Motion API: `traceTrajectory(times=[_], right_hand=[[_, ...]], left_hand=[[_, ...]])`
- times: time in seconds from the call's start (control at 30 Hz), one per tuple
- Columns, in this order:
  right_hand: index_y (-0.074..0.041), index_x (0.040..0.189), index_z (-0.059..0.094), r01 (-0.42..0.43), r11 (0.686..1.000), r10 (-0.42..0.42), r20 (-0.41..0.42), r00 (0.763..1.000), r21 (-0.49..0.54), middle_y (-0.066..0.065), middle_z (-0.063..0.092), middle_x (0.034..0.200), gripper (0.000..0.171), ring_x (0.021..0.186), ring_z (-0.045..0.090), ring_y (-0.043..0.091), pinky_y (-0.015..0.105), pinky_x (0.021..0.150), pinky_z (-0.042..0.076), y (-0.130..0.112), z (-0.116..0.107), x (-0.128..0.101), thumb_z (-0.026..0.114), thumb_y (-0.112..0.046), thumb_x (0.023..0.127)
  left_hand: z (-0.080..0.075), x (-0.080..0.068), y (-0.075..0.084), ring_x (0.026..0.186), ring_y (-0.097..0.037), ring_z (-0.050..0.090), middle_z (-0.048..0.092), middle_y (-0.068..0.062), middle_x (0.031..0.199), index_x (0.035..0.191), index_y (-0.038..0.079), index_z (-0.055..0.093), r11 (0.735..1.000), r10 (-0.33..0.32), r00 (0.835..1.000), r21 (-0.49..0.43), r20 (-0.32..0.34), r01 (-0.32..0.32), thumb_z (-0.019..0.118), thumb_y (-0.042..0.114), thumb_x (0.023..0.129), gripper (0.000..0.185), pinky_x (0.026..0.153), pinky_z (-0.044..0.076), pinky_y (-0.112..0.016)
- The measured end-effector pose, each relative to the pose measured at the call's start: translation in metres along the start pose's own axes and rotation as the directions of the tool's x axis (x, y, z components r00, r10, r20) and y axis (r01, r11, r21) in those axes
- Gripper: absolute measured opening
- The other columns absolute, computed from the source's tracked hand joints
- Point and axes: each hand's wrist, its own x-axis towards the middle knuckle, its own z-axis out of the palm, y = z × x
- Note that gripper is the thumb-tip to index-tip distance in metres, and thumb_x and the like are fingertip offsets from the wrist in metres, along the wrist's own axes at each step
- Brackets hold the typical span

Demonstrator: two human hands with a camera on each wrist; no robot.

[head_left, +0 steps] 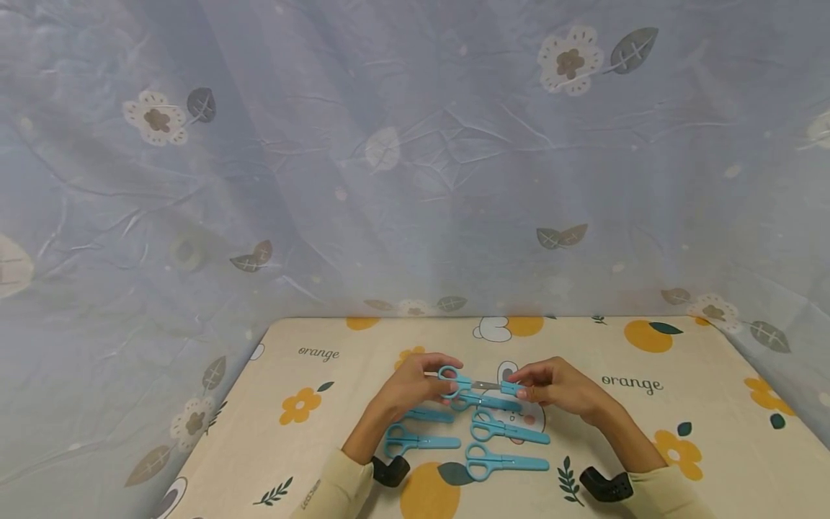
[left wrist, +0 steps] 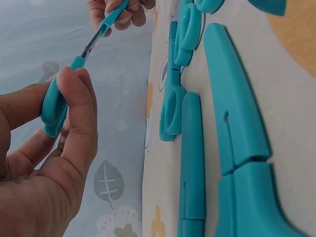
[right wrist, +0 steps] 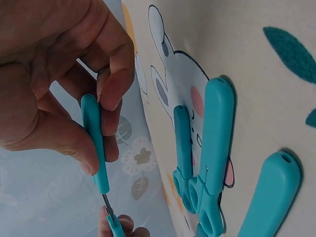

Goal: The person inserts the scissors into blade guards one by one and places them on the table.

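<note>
Above the table I hold one pair of blue scissors [head_left: 456, 383]. My left hand [head_left: 415, 386] grips its handle loops [left wrist: 52, 106]. My right hand [head_left: 558, 386] pinches the blue blade cover [head_left: 512, 389] between thumb and fingers. The cover [right wrist: 94, 143] is slid partway off, so a short stretch of metal blade [head_left: 485, 386] shows between the hands. In the left wrist view the blade [left wrist: 90, 47] runs up to the right hand [left wrist: 118, 10]. Several more capped blue scissors [head_left: 506, 431] lie on the cloth just below the hands.
The table [head_left: 324, 404] wears a cream cloth printed with oranges and flowers. A pale blue flowered curtain [head_left: 415, 144] hangs behind it and down both sides. Capped scissors [left wrist: 192, 158] lie side by side close to my wrists.
</note>
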Motion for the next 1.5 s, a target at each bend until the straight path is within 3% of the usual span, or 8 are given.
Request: traceTrajectory(times=[0.5,1.07,1.27,1.5], right_hand=[[0.003,0.132,0.073,-0.009,1.0,0.009,0.017,1.0,0.003,0.01,0.071,0.102,0.037,0.086,0.059,0.012,0.029,0.069,0.057,-0.001,0.002,0.004,0.076,-0.017,0.101],[0.003,0.129,0.074,0.001,1.0,-0.001,0.019,1.0,0.009,0.005,0.065,0.092,0.034,0.082,0.058,0.012,0.027,0.067,0.054,-0.005,0.005,0.006,0.075,-0.016,0.101],[0.002,0.132,0.074,-0.006,0.999,0.004,0.039,0.999,0.039,0.008,0.071,0.099,0.035,0.085,0.061,0.014,0.031,0.069,0.058,-0.008,0.006,0.006,0.075,-0.016,0.102],[0.002,0.132,0.074,-0.011,0.999,0.01,0.036,0.999,0.036,0.009,0.072,0.101,0.035,0.085,0.06,0.014,0.031,0.068,0.057,-0.013,0.007,0.004,0.075,-0.016,0.102]], left_hand=[[0.002,0.001,0.001,0.093,-0.039,0.076,0.064,-0.011,0.111,0.131,0.007,0.073,1.0,-0.01,1.0,-0.009,0.002,0.01,0.074,0.001,0.098,0.034,0.086,0.068,-0.054],[0.01,0.005,0.006,0.088,-0.034,0.075,0.064,-0.01,0.109,0.132,0.006,0.072,1.0,-0.007,1.0,-0.019,0.018,0.008,0.073,-0.001,0.098,0.035,0.088,0.067,-0.058],[0.012,0.005,0.007,0.092,-0.041,0.076,0.064,-0.011,0.11,0.134,0.006,0.072,1.0,0.015,0.999,-0.016,0.033,-0.015,0.072,-0.001,0.099,0.035,0.089,0.066,-0.059],[0.011,0.007,0.005,0.091,-0.038,0.076,0.064,-0.018,0.116,0.136,0.006,0.071,0.999,0.052,0.997,-0.008,0.06,-0.052,0.07,-0.003,0.1,0.037,0.088,0.066,-0.06]])
